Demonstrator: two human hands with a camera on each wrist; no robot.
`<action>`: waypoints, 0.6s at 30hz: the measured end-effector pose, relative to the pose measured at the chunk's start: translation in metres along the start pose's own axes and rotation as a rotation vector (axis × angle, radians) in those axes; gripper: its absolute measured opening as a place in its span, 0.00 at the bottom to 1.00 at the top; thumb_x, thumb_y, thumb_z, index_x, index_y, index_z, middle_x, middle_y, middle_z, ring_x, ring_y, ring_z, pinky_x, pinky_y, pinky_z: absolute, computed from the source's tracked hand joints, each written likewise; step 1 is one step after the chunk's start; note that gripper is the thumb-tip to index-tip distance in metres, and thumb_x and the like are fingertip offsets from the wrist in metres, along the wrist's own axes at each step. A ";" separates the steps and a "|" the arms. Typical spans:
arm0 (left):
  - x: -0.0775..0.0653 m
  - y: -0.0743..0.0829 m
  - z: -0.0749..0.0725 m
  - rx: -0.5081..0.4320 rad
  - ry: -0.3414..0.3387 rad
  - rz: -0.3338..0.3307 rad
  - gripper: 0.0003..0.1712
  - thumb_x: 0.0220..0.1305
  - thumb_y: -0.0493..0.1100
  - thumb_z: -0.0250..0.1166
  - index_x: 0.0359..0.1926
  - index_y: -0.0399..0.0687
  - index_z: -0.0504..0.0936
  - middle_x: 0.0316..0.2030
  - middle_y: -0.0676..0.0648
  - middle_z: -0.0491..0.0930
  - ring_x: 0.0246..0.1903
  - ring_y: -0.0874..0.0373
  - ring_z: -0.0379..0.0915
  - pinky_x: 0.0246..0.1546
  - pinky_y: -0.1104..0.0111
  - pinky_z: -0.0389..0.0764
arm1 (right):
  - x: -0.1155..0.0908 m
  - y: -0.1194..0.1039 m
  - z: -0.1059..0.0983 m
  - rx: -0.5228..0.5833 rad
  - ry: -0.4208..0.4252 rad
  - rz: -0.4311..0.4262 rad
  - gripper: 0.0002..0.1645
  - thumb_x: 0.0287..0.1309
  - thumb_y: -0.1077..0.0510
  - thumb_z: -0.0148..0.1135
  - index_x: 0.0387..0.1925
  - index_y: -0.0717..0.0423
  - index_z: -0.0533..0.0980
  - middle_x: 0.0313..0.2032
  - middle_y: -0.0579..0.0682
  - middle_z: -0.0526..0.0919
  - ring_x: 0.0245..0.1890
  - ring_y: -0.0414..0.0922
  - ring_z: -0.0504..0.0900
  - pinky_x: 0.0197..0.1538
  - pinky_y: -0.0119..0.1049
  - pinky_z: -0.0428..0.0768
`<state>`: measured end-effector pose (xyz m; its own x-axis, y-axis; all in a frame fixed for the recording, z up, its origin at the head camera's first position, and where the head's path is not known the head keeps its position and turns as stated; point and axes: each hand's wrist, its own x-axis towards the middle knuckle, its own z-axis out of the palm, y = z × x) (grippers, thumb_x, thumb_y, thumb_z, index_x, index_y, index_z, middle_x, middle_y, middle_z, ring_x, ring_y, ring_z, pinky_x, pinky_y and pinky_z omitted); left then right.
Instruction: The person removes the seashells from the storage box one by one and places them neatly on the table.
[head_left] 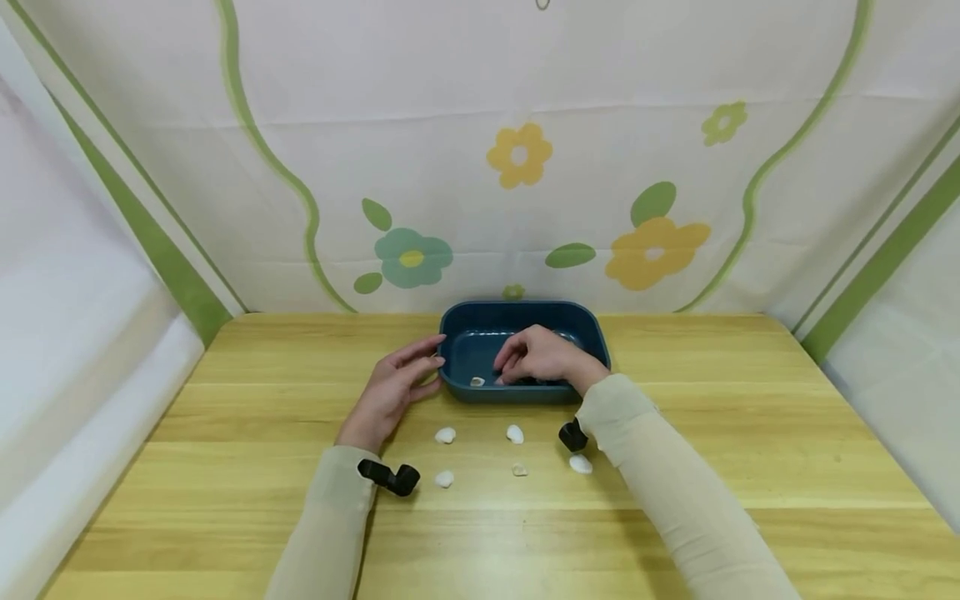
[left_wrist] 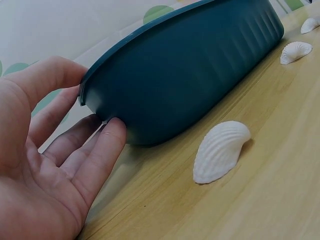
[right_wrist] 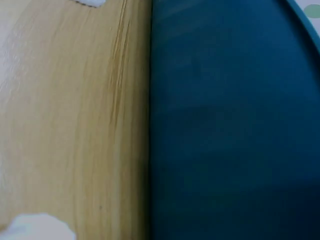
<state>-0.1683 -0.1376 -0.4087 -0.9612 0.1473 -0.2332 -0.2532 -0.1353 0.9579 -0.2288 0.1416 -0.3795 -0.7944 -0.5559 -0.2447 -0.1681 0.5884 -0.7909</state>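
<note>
A dark blue basin [head_left: 517,395] stands on the wooden table near the back cloth. At its left end my left hand [head_left: 390,392] touches the rim and outer wall; its fingers look fairly straight in the left wrist view. My right hand [head_left: 543,354] reaches down inside the basin, fingers bent toward the floor of it. Whether anything lies between those fingertips is hidden. A small pale shell [head_left: 477,382] lies in the basin, left of the right fingertips. In front of the basin lie several white shells, among them a ribbed scallop-like shell [left_wrist: 222,151].
Shells on the table include one at the front left [head_left: 444,479], a flatter, paler shell [head_left: 520,470] in the middle and a fan-shaped shell [head_left: 581,463] beside the right wrist camera [head_left: 573,436]. Behind the table [head_left: 240,433] hangs a flowered white cloth [head_left: 457,167].
</note>
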 end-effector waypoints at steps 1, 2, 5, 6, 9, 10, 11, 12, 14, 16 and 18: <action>0.000 0.000 0.000 0.001 0.001 0.002 0.28 0.77 0.40 0.66 0.75 0.54 0.78 0.78 0.52 0.70 0.59 0.65 0.80 0.53 0.70 0.88 | 0.001 0.000 0.001 -0.002 -0.001 0.000 0.11 0.62 0.60 0.77 0.46 0.56 0.89 0.39 0.50 0.92 0.39 0.41 0.87 0.47 0.33 0.84; -0.001 0.000 -0.001 0.003 -0.001 0.004 0.28 0.77 0.40 0.66 0.75 0.53 0.78 0.78 0.52 0.70 0.58 0.65 0.80 0.53 0.70 0.88 | 0.001 0.000 0.001 -0.005 -0.001 0.000 0.11 0.62 0.60 0.77 0.46 0.56 0.89 0.39 0.50 0.92 0.39 0.41 0.87 0.48 0.34 0.85; -0.001 0.000 -0.001 -0.001 -0.005 0.010 0.29 0.77 0.40 0.66 0.75 0.53 0.77 0.78 0.52 0.70 0.57 0.66 0.80 0.52 0.70 0.88 | 0.002 -0.001 0.002 -0.016 0.002 0.000 0.10 0.62 0.61 0.77 0.45 0.56 0.89 0.39 0.50 0.91 0.39 0.41 0.87 0.48 0.34 0.85; -0.001 0.001 -0.001 0.000 -0.005 0.013 0.29 0.77 0.40 0.66 0.76 0.52 0.77 0.78 0.51 0.70 0.57 0.66 0.80 0.51 0.70 0.88 | 0.002 -0.001 0.003 -0.021 0.002 -0.001 0.10 0.62 0.62 0.77 0.45 0.56 0.89 0.39 0.49 0.91 0.39 0.41 0.87 0.48 0.34 0.85; -0.001 0.000 -0.001 -0.003 -0.007 0.017 0.29 0.77 0.40 0.66 0.76 0.52 0.77 0.78 0.51 0.70 0.57 0.67 0.80 0.51 0.71 0.88 | 0.003 -0.001 0.003 -0.040 -0.005 -0.018 0.09 0.63 0.63 0.76 0.45 0.57 0.89 0.39 0.50 0.91 0.38 0.40 0.86 0.47 0.33 0.85; -0.001 0.001 -0.001 -0.004 -0.006 0.017 0.29 0.76 0.40 0.66 0.76 0.52 0.77 0.78 0.51 0.70 0.57 0.67 0.80 0.51 0.70 0.88 | 0.003 -0.001 0.003 -0.044 -0.008 -0.022 0.09 0.63 0.63 0.76 0.45 0.57 0.89 0.39 0.50 0.91 0.38 0.40 0.86 0.47 0.33 0.85; 0.000 0.000 -0.001 -0.006 -0.006 0.017 0.29 0.76 0.40 0.67 0.75 0.52 0.77 0.78 0.51 0.71 0.58 0.66 0.80 0.51 0.70 0.88 | 0.003 -0.001 0.003 -0.052 -0.010 -0.026 0.09 0.63 0.63 0.76 0.45 0.58 0.89 0.39 0.50 0.91 0.38 0.40 0.85 0.47 0.32 0.85; 0.000 0.000 0.000 -0.008 -0.005 0.017 0.29 0.76 0.40 0.67 0.75 0.52 0.78 0.78 0.52 0.71 0.59 0.66 0.80 0.51 0.70 0.88 | 0.002 -0.001 0.003 -0.060 -0.013 -0.032 0.09 0.63 0.63 0.76 0.45 0.58 0.89 0.39 0.50 0.91 0.37 0.39 0.85 0.47 0.32 0.85; 0.000 0.000 0.000 -0.012 -0.006 0.016 0.29 0.76 0.40 0.67 0.75 0.52 0.78 0.77 0.52 0.71 0.59 0.65 0.79 0.52 0.70 0.88 | 0.002 -0.002 0.004 -0.067 -0.017 -0.036 0.09 0.63 0.64 0.76 0.45 0.58 0.89 0.39 0.51 0.91 0.37 0.39 0.85 0.47 0.31 0.85; 0.000 0.000 0.000 -0.015 -0.003 0.013 0.29 0.75 0.40 0.67 0.75 0.52 0.78 0.77 0.52 0.72 0.60 0.65 0.79 0.52 0.69 0.89 | 0.001 -0.002 0.004 -0.072 -0.020 -0.036 0.09 0.63 0.65 0.75 0.45 0.58 0.89 0.39 0.51 0.91 0.36 0.39 0.84 0.46 0.31 0.85; 0.000 -0.001 0.000 -0.016 -0.003 0.012 0.29 0.75 0.40 0.67 0.75 0.52 0.78 0.77 0.52 0.72 0.60 0.65 0.79 0.52 0.69 0.89 | 0.002 -0.002 0.006 -0.075 -0.024 -0.038 0.09 0.63 0.66 0.74 0.45 0.58 0.89 0.38 0.51 0.90 0.36 0.39 0.84 0.46 0.31 0.85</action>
<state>-0.1677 -0.1377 -0.4095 -0.9639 0.1487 -0.2210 -0.2432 -0.1529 0.9578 -0.2265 0.1359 -0.3814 -0.7726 -0.5921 -0.2293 -0.2420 0.6084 -0.7558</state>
